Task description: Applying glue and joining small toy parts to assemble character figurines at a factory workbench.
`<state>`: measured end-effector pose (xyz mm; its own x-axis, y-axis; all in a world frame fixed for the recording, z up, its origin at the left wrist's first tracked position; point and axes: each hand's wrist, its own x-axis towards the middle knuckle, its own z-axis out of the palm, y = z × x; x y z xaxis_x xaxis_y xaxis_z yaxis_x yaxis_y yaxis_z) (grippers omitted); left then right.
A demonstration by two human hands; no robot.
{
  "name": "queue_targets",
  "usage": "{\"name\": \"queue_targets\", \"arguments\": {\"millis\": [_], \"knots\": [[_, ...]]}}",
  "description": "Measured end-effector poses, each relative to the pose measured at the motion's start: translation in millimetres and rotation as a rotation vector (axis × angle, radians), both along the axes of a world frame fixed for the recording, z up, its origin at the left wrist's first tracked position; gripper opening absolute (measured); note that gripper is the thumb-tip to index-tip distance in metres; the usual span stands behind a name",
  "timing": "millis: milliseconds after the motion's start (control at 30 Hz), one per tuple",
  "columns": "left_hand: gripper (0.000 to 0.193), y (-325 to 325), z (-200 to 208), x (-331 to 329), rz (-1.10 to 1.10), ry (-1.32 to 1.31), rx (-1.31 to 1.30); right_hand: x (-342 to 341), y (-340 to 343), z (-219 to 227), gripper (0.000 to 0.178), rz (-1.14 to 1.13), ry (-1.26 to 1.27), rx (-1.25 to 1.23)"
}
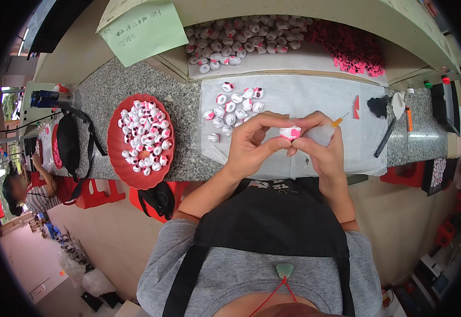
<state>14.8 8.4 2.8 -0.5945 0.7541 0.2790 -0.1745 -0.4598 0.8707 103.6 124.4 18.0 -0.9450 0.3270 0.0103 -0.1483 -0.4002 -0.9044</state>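
Note:
Above the worktop, my left hand (247,148) pinches a small rounded white piece with pink patches (290,133) between thumb and fingers. My right hand (325,153) touches the same piece with its thumb and fingertips. Tucked in that right hand is a translucent squeeze bottle (321,135), its orange needle tip pointing up and to the right. Beneath both hands spreads a white sheet (315,98). Several similar white and pink pieces (230,106) sit on it, left of and beyond my left hand.
A red scalloped tray (115,142) of such pieces stands at left. On the back shelf lie a heap of white pieces (241,39) and a pile of pink parts (349,47). Pink strips (356,107), a black-handled tool (384,138) and an orange stick (409,119) lie at right. Someone sits far left.

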Motion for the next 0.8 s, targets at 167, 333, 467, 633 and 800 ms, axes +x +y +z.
{"name": "queue_targets", "arguments": {"millis": [167, 333, 467, 633, 800], "knots": [[0.022, 6.1, -3.8, -3.8, 0.011, 0.091, -0.028, -1.0, 0.1, -12.0, 0.023, -0.086, 0.023, -0.067], [0.023, 27.7, -26.4, -39.9, 0.104, 0.642, -0.573, -10.3, 22.0, -24.2, 0.029, -0.221, -0.237, 0.313], [0.025, 38.6, -38.5, -57.5, 0.19, 1.054, -0.702, 5.0, 37.5, -31.8, 0.032, -0.379, -0.241, 0.347], [0.023, 82.7, -40.3, -108.7, 0.556, 1.319, -0.593, 10.6, 35.3, -33.0, 0.039, -0.365, -0.238, 0.37], [0.021, 100.4, -61.8, -127.0, 0.54, 1.569, -0.662, 18.4, 32.4, -31.2, 0.039, -0.404, -0.154, 0.327]]}}
